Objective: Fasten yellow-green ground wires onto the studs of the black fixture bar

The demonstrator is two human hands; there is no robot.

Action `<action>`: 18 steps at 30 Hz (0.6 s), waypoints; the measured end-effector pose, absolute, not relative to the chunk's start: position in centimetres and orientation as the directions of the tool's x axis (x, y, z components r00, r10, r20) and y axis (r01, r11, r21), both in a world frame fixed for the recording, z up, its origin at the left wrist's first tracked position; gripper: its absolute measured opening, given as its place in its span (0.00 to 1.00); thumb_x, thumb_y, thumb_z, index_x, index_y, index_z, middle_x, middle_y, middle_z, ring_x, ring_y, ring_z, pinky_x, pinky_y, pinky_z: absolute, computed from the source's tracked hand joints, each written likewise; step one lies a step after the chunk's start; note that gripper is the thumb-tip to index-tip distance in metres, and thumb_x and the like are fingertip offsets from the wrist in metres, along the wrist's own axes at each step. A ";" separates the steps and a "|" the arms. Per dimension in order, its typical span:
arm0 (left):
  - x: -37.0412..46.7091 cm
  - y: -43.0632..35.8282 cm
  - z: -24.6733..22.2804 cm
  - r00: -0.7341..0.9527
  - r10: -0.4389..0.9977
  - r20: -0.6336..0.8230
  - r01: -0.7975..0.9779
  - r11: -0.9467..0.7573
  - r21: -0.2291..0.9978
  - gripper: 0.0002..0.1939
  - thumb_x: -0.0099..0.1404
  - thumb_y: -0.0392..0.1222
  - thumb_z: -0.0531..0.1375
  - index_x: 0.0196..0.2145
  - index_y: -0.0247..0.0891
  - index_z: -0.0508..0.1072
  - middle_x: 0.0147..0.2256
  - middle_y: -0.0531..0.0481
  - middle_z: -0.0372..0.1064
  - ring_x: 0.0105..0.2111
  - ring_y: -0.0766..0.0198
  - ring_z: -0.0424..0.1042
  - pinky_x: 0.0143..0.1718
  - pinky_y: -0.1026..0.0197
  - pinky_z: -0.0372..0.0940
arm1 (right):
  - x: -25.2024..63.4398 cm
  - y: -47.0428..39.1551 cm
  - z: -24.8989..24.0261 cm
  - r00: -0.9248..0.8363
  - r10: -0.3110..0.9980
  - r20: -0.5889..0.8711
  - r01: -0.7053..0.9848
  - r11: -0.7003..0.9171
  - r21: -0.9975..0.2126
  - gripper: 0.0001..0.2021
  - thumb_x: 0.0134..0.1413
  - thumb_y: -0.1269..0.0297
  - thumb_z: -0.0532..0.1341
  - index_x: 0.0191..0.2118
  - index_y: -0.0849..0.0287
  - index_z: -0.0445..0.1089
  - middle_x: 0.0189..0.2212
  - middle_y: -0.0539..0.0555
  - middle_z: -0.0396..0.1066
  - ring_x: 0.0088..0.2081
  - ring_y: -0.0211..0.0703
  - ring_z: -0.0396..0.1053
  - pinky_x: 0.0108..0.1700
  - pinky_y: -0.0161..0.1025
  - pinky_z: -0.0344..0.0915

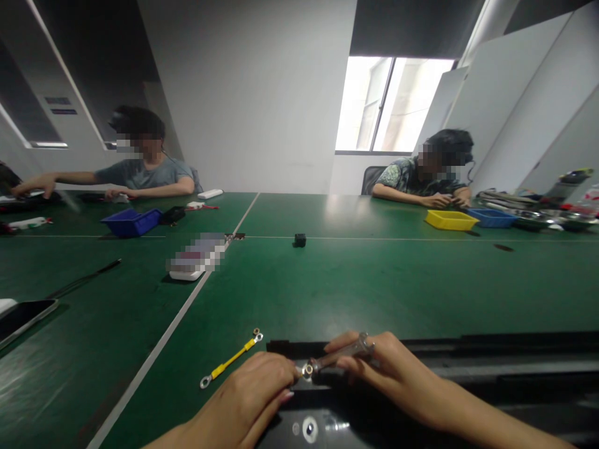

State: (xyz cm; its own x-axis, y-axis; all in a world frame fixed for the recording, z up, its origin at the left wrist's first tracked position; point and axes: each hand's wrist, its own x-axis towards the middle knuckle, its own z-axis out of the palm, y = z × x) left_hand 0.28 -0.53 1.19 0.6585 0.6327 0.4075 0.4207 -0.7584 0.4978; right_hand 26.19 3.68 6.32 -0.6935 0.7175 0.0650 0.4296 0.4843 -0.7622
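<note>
In the lower middle, my right hand (384,368) is closed around a metal wrench (339,355). One end of the wrench sits at a brass-coloured nut (307,370) on a black metal frame (355,424). From the other side, my left hand (253,390) pinches a ring terminal at that nut; most of the terminal is hidden by the fingers. A yellow cable with ring terminals (233,360) lies on the green table left of the frame, and a small loose nut (256,332) is by its upper end.
The frame carries a white-ringed hole (309,429) near me. Ahead on the table (374,274) are a white device (196,257) and a small black cube (300,240). Two people sit opposite, near a blue bin (131,222) and a yellow bin (450,220). A phone (25,318) lies left.
</note>
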 end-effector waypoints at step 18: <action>0.3 -0.5 1.2 0.654 0.640 0.403 0.428 -0.752 0.502 0.12 0.72 0.34 0.46 0.49 0.38 0.64 0.44 0.43 0.70 0.45 0.56 0.69 0.48 0.56 0.66 | 26.5 3.7 5.2 -0.724 0.627 0.289 0.363 0.702 -0.613 0.14 0.61 0.56 0.58 0.45 0.57 0.74 0.37 0.54 0.78 0.35 0.40 0.75 0.37 0.32 0.68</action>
